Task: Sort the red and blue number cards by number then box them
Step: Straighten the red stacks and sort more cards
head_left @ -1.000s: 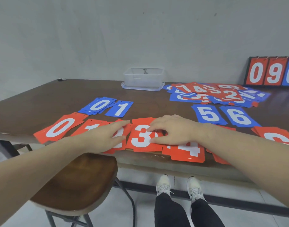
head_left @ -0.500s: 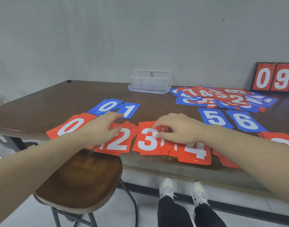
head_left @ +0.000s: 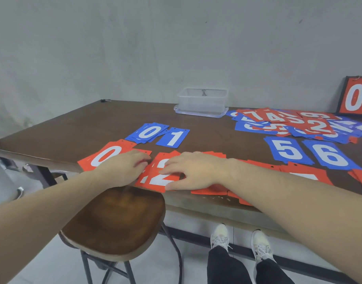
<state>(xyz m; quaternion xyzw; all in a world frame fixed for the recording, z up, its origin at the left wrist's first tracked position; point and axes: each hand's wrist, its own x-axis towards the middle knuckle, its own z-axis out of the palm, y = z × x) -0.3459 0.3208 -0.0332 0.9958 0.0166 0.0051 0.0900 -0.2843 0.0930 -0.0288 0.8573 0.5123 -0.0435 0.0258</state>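
We see little of the red cards under our hands: our right hand covers the top of the red 2 and the piles beside it, so their numbers cannot be read. Our right forearm hides the next red pile. The scoreboard is cut off at the right edge. The mixed heap overlaps too much to count.

Our right hand lies flat, palm down, fingers spread and straight on the red 2. Our left hand rests beside the red 0, fingers loosely bent with tips at the 2's edge; whether they pinch a card we cannot tell.

Blue 0, blue 1, 5 and 6 lie farther back. The box stands by the wall.
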